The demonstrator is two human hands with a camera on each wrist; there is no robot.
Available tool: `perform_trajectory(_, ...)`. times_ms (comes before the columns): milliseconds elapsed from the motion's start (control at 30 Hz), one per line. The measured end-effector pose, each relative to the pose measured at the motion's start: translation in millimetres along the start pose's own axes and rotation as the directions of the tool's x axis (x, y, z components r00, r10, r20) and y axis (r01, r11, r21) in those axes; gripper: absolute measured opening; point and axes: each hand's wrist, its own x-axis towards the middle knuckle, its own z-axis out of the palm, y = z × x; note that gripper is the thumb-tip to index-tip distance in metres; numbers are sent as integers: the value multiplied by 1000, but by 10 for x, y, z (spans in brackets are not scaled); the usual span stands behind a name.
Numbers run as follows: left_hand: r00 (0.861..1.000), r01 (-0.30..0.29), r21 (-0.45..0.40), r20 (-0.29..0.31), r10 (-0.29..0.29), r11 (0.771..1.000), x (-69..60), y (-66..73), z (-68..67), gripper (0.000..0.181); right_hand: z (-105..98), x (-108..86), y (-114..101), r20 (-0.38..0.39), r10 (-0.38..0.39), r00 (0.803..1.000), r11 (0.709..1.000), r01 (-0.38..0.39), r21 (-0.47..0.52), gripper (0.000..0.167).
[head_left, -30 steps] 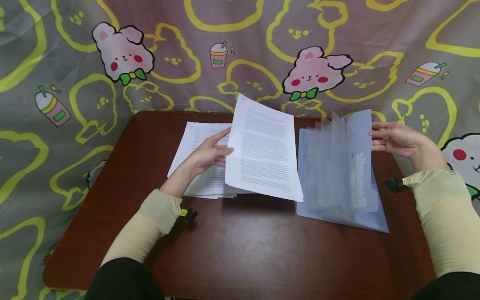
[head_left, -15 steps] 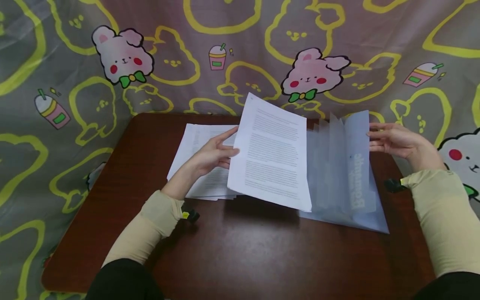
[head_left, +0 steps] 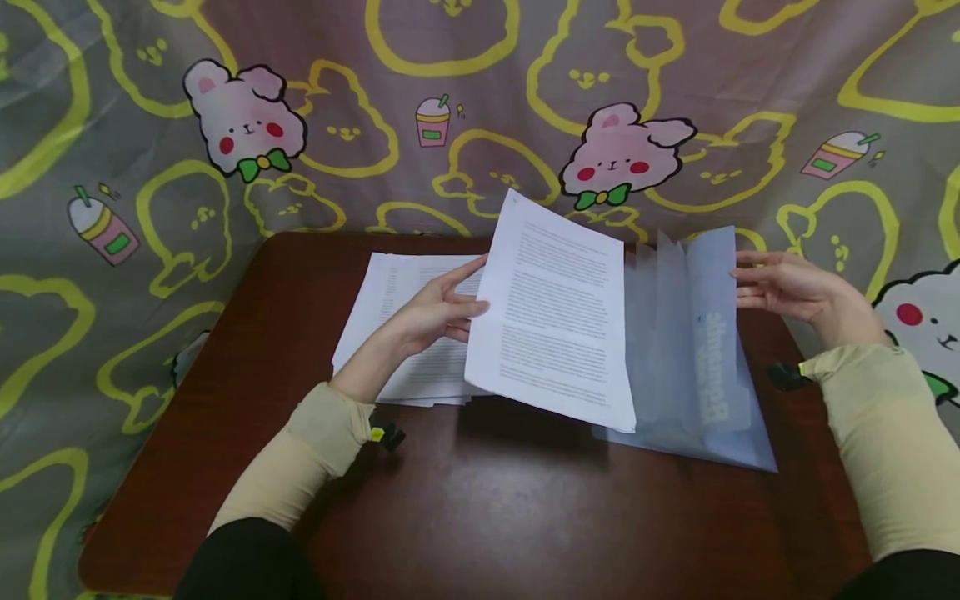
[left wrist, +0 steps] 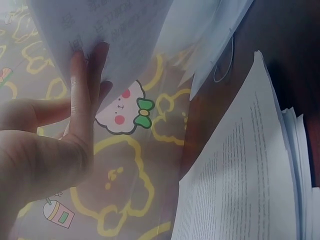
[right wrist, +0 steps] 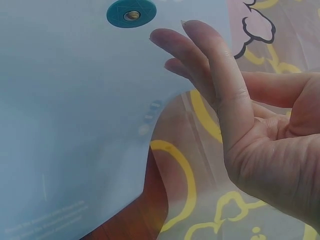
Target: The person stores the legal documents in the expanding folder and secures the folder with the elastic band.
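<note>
My left hand (head_left: pixel 435 315) pinches the left edge of a thin sheaf of printed sheets (head_left: pixel 558 325), raised and tilted above the table. The sheaf's right side overlaps the left part of a translucent blue expanding file folder (head_left: pixel 712 367) and hides some of it. My right hand (head_left: pixel 795 287) holds the edge of the folder's lifted cover, thumb on the inner side. In the right wrist view, its other fingers (right wrist: pixel 227 75) lie against the outer face by a teal round button (right wrist: pixel 131 15). More printed sheets (head_left: pixel 386 292) lie in a stack behind my left hand.
All this is on a dark reddish-brown table (head_left: pixel 517 508). A patterned cloth (head_left: pixel 465 75) hangs right behind its far edge. In the left wrist view, an elastic loop (left wrist: pixel 227 62) hangs from the folder's edge.
My left hand has carried the sheaf to the right, from beside the folder to overlapping its left pockets. The right hand stays at the cover's edge.
</note>
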Motion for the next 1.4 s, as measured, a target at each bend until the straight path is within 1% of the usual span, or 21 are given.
perform_trajectory(100,1000,3,-8,11,-3,1000,13,5,20,82,2,7,-1,4,-4,1000,1000,4,-18,85)
perform_trajectory(267,1000,3,-9,27,-3,1000,29,19,59,82,10,25,5,32,-19,999,1000,19,14,84)
perform_trajectory(600,1000,3,0,14,-3,1000,105,42,80,83,3,37,4,54,-44,998,998,42,48,86)
perform_trajectory(767,1000,3,-2,13,-3,1000,135,65,111,82,10,35,0,26,-33,999,999,32,15,85)
perform_trajectory(867,1000,3,0,25,-3,1000,166,60,139,82,12,34,5,9,-25,1000,1000,25,-10,85)
perform_trajectory(1067,999,8,7,31,-8,1000,223,33,173,82,26,48,22,30,-38,999,999,37,9,86)
perform_trajectory(1267,999,1,16,35,-2,1000,249,44,215,83,6,55,44,17,-31,999,999,31,-7,85)
perform_trajectory(1400,999,6,19,38,-7,1000,265,16,243,83,12,71,48,19,-31,999,999,31,-22,85)
